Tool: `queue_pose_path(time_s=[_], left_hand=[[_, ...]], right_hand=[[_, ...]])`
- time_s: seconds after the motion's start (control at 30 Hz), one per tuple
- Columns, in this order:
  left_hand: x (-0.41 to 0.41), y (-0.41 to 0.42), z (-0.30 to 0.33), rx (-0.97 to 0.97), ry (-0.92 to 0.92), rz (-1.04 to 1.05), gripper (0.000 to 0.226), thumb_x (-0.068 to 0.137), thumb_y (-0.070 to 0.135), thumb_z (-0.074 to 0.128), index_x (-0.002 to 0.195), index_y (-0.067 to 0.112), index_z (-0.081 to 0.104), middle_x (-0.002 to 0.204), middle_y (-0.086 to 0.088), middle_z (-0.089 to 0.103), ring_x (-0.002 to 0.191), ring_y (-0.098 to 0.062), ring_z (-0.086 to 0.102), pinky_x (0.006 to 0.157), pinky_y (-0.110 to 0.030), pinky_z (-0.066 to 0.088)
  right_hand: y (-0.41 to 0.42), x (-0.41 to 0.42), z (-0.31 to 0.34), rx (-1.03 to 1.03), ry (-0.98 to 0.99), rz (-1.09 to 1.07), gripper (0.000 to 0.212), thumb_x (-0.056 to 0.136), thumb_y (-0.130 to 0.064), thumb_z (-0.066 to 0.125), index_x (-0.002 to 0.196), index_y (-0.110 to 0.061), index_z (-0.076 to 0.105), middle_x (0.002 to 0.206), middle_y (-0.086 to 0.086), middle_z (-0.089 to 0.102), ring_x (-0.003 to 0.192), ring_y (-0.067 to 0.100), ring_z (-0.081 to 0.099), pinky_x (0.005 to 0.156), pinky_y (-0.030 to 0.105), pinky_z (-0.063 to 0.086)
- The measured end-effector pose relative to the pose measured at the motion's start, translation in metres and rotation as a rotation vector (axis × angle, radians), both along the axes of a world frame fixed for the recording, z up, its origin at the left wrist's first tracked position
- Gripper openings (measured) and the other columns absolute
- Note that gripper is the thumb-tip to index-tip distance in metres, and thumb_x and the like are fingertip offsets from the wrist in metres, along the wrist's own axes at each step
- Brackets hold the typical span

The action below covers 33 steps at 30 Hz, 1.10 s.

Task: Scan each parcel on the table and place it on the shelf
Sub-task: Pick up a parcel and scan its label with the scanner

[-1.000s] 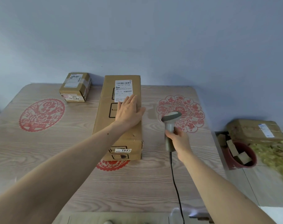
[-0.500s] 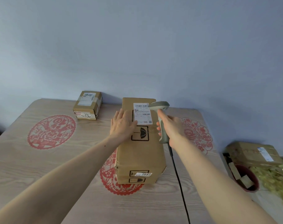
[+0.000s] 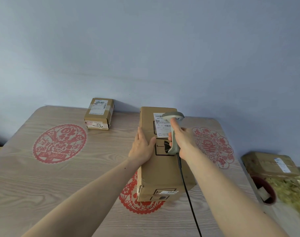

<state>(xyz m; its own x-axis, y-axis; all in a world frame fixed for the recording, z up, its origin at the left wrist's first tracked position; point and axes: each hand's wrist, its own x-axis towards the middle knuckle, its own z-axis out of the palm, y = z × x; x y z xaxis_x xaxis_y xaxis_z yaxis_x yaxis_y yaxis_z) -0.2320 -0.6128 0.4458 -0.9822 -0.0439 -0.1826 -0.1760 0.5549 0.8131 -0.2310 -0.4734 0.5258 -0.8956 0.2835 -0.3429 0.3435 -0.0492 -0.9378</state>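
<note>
two parcels (image 3: 160,151) (image 3: 99,115) on table, one scanner (image 3: 173,132), two hands (image 3: 142,147) (image 3: 184,142)

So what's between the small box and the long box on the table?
Nothing: the head view shows only bare table between the small box and the long box.

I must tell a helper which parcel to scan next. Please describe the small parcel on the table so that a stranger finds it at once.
On the wooden table, look at the far edge by the blue wall, behind the left red paper-cut design. The small parcel lies there, untouched. Unlike the long box under the hands, it is short, taped, and labelled 5144.
</note>
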Motion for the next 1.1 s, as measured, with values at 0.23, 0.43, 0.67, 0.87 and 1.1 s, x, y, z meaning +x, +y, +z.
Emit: queue_pose_path(time_s=[0.23,0.43,0.67,0.87,1.1], left_hand=[[0.000,0.001,-0.002,-0.043,0.004,-0.002,0.084,0.098,0.056,0.039,0.158,0.015,-0.004,0.163,-0.010,0.015,0.145,-0.030,0.029,0.113,-0.052,0.032],[0.001,0.002,-0.001,-0.069,0.000,0.007,0.084,0.099,0.056,0.038,0.157,0.013,-0.005,0.164,-0.008,0.012,0.146,-0.029,0.026,0.114,-0.050,0.032],[0.001,0.002,0.000,-0.070,-0.005,0.011,0.082,0.099,0.054,0.039,0.158,0.014,-0.003,0.163,-0.008,0.015,0.145,-0.030,0.028,0.113,-0.051,0.032],[0.001,0.002,0.000,-0.068,-0.007,0.015,0.082,0.098,0.057,0.039,0.157,0.016,0.000,0.161,-0.008,0.022,0.141,-0.031,0.034,0.110,-0.053,0.036],[0.001,0.003,0.001,-0.088,-0.007,0.013,0.083,0.099,0.056,0.038,0.158,0.015,-0.003,0.162,-0.009,0.018,0.143,-0.031,0.031,0.112,-0.051,0.034]], right_hand=[[-0.003,-0.004,0.000,-0.001,-0.020,0.046,0.050,0.087,-0.057,0.066,0.083,-0.008,0.064,0.066,0.007,0.061,0.052,0.016,0.055,0.048,0.028,0.048],[-0.003,-0.007,-0.001,0.002,-0.022,0.019,0.055,0.089,-0.059,0.062,0.082,-0.004,0.063,0.065,0.007,0.060,0.051,0.017,0.054,0.046,0.027,0.047],[-0.003,-0.011,-0.003,0.007,-0.041,0.014,0.057,0.089,-0.058,0.061,0.088,-0.002,0.064,0.068,0.008,0.060,0.050,0.016,0.055,0.045,0.026,0.047],[-0.001,-0.013,-0.007,-0.002,-0.022,-0.001,0.057,0.088,-0.059,0.062,0.091,-0.002,0.066,0.070,0.009,0.062,0.050,0.016,0.055,0.044,0.027,0.047],[0.004,-0.013,-0.009,-0.027,0.005,-0.017,0.055,0.088,-0.059,0.062,0.088,-0.004,0.066,0.068,0.009,0.061,0.050,0.017,0.054,0.044,0.027,0.046]])
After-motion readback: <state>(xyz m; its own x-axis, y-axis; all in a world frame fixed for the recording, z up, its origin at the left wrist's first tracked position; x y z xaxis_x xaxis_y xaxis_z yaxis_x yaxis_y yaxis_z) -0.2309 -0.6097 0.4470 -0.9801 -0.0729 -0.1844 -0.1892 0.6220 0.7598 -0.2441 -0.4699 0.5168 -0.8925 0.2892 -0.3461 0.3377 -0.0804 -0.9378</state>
